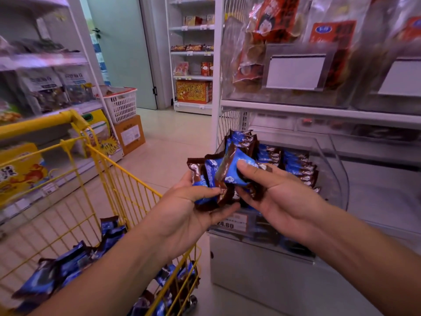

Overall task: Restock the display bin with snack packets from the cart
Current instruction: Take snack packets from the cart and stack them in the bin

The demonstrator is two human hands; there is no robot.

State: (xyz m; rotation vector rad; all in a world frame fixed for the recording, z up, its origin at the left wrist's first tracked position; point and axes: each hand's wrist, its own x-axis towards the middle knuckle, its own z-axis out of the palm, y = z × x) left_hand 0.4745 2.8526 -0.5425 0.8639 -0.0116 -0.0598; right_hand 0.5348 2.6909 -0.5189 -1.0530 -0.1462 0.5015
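Together, your two hands, left hand (pixel 193 215) and right hand (pixel 280 201), gripped several blue-and-brown foil snack packets (pixel 225 174) before the clear plastic display bin (pixel 335 169); more packets lay in the yellow wire cart (pixel 109 160).

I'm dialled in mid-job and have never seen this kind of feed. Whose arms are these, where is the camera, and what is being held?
No machine here: a person wears one wide-angle camera on the head, looking forward and down, so the two bare arms are theirs. The left hand and the right hand together hold a bunch of blue and brown snack packets, fingers curled round them. Just behind the hands is a clear display bin on the shelving, already partly lined with the same packets. At lower left is a yellow wire cart with more of those packets lying in it. Other shop shelves stand around.
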